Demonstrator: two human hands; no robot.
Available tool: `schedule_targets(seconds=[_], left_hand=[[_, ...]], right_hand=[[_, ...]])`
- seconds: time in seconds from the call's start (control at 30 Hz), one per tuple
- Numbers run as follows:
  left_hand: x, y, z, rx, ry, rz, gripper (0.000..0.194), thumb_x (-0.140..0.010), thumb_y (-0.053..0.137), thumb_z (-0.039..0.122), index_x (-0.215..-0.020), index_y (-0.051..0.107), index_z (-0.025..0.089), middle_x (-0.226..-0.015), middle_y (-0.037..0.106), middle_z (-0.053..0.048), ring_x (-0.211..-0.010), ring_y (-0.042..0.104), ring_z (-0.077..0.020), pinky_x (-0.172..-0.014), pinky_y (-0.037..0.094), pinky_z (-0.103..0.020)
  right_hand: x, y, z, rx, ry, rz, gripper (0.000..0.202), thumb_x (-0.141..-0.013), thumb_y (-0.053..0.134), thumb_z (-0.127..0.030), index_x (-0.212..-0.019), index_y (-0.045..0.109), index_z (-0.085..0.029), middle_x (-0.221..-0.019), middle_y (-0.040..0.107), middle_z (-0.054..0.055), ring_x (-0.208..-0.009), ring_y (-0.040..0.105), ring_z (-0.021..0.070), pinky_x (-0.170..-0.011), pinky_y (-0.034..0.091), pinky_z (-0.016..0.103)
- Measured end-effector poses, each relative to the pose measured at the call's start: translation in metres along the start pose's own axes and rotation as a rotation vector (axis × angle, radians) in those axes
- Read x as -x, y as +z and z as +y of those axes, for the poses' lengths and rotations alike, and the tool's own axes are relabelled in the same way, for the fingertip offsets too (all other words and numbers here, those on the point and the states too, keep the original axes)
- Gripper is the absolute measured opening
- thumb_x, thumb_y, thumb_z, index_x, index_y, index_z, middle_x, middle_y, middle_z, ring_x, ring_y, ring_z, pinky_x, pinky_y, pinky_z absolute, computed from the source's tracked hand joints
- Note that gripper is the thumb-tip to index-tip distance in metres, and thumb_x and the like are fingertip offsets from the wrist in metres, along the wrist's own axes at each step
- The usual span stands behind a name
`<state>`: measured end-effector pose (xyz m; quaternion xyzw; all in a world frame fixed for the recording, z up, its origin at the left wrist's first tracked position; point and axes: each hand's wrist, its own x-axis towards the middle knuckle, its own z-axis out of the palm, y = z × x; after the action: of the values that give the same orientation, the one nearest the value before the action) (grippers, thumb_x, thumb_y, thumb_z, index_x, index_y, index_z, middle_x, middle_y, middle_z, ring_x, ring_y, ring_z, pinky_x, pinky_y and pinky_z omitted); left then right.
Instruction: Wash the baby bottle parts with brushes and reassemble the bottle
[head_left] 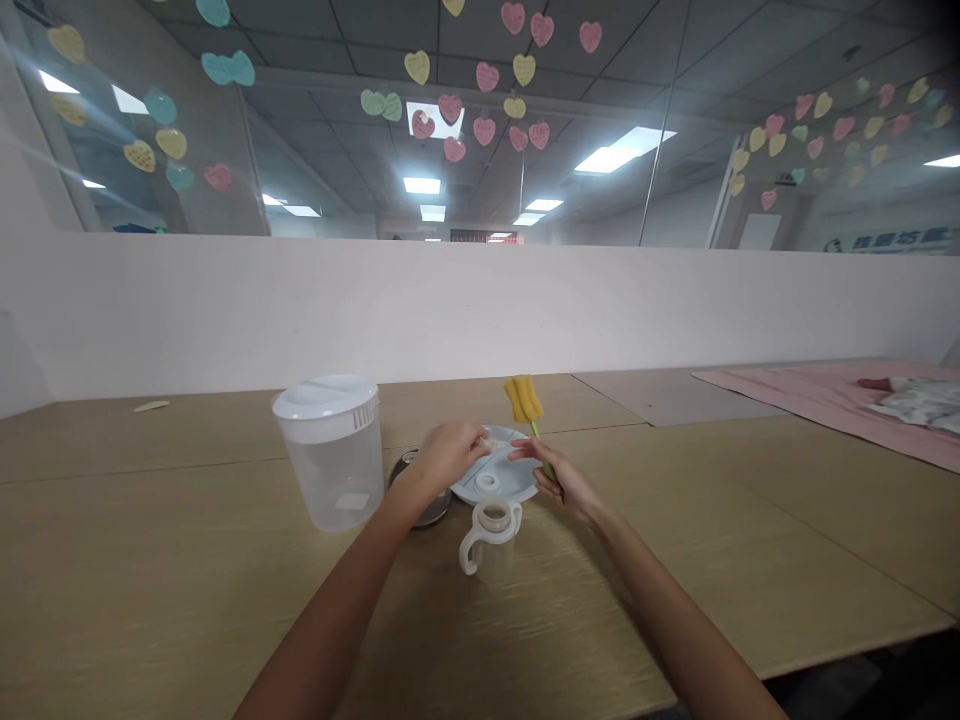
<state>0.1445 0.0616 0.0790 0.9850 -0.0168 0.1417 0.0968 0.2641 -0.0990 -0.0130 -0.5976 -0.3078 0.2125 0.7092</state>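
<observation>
My right hand (559, 480) is wrapped round the green handle of a brush with a yellow sponge head (523, 398), which points up. Over the left part of a pale divided plate (517, 485), my left hand (457, 450) has its fingers pinched at a small whitish thing, too small to make out. A white ring-shaped part (487, 483) lies on the plate. Just in front stands a clear bottle with white handles (493, 540), its top open. Behind my left wrist, a dark round lid (433, 512) is partly hidden.
A clear plastic bucket with a white lid (334, 455) stands left of my left hand. On the far right lies a pink cloth (814, 395) with a patterned cloth on it. A white wall (480, 310) rises behind the table (187, 580); its front edge shows at lower right.
</observation>
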Motion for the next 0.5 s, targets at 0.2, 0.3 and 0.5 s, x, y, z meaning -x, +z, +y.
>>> schedule_targets(seconds=[0.2,0.3,0.5], left_hand=[[-0.006,-0.002,-0.013,0.093,-0.141,0.184,0.026,-0.084,0.049,0.033,-0.086,0.069,0.017,-0.077,0.069,-0.006,-0.073,0.06,-0.0172,-0.061,0.036,-0.023],[-0.007,0.0,-0.016,0.234,-0.151,0.256,0.024,-0.082,0.052,0.031,-0.088,0.07,0.017,-0.082,0.071,-0.005,-0.077,0.061,-0.0176,-0.066,0.041,-0.023],[-0.012,0.005,-0.024,0.594,-0.165,0.337,0.021,-0.074,0.062,0.03,-0.087,0.07,0.015,-0.09,0.071,-0.006,-0.083,0.064,-0.0192,-0.072,0.049,-0.025]], right_hand=[[-0.005,-0.002,0.006,0.176,-0.084,0.07,0.054,-0.077,0.041,-0.065,-0.083,0.064,-0.016,-0.064,0.056,-0.001,-0.035,0.024,0.0039,-0.035,0.015,0.022],[-0.008,-0.002,0.01,0.342,-0.142,0.114,0.053,-0.073,0.047,-0.066,-0.071,0.065,-0.015,-0.052,0.047,-0.002,-0.04,0.031,0.0068,-0.04,0.022,0.022],[-0.011,-0.012,0.014,0.418,-0.285,0.472,0.052,-0.075,0.045,-0.064,-0.064,0.06,-0.015,-0.049,0.039,-0.003,-0.049,0.038,0.0107,-0.048,0.03,0.023]])
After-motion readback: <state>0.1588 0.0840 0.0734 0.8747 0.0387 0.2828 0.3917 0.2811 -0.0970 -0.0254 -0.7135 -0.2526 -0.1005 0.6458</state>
